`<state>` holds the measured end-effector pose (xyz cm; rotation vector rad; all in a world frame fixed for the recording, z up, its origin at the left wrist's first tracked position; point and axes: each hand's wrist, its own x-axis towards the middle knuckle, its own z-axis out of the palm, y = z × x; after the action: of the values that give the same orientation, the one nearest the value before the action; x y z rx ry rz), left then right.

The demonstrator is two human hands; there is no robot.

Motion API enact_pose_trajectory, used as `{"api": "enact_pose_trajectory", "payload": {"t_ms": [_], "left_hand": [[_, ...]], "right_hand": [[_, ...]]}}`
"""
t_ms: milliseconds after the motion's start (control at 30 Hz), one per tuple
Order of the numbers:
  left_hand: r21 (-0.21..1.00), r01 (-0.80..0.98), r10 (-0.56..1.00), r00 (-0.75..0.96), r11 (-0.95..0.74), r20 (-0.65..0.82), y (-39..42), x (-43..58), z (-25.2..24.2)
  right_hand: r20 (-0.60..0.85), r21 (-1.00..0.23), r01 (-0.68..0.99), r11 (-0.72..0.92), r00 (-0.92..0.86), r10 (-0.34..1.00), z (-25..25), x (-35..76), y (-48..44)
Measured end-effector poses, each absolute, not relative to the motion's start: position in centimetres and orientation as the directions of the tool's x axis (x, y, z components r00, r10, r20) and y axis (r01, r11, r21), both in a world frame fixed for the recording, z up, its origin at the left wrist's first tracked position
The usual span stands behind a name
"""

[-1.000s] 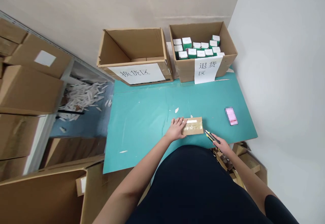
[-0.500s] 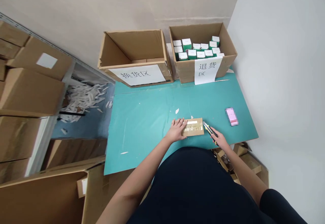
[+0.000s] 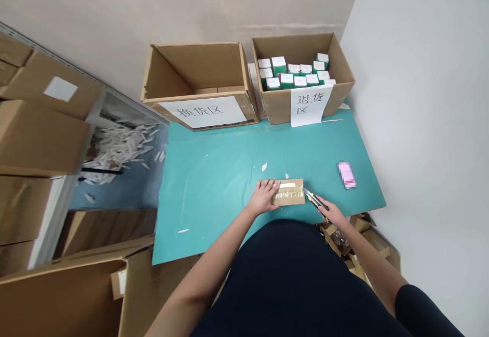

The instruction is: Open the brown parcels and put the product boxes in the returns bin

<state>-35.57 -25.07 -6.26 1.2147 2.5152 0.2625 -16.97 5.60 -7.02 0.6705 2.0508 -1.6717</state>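
Note:
A small brown cardboard box with clear tape and a white label lies on the teal table. My left hand rests over the box's left end, its fingers curled onto the top and the edge. In my right hand is a yellow and black box cutter. Its blade tip is at the right end of the small box; whether it touches the tape cannot be made out.
Two open cartons with paper signs stand at the back: the left one, the right one holding several green-and-white boxes. A pink blurred object lies at the right. Stacked cartons are at the left, a large open carton at the lower left.
The cutter's tip has moved slightly down along the right end of the small box. My left hand stays on the box. The whole view has shifted a little.

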Motion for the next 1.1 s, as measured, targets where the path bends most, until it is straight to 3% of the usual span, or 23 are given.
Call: {"api": "enact_pose_trajectory", "payload": {"t_ms": [767, 867, 1000, 1100], "left_hand": [[0.284, 0.709, 0.763, -0.597, 0.646, -0.247, -24.6, -36.1, -6.2], [0.275, 0.688, 0.741, -0.623, 0.671, -0.249, -24.4, -36.1, -6.0], [0.255, 0.659, 0.706, -0.668, 0.708, -0.234, -24.0, -35.7, -5.7], [0.245, 0.649, 0.694, -0.684, 0.72, -0.223, -23.8, -35.4, -5.5]], "right_hand": [[-0.565, -0.814, 0.579, 0.047, -0.807, 0.173, -5.9, -13.7, 4.4], [-0.574, -0.811, 0.584, -0.04, -0.78, 0.248, -5.4, -13.5, 4.3], [-0.606, -0.795, 0.524, -0.305, -0.692, 0.392, -5.2, -13.9, 3.2], [-0.625, -0.773, 0.441, -0.456, -0.654, 0.427, -5.6, -15.7, 1.3]]}}
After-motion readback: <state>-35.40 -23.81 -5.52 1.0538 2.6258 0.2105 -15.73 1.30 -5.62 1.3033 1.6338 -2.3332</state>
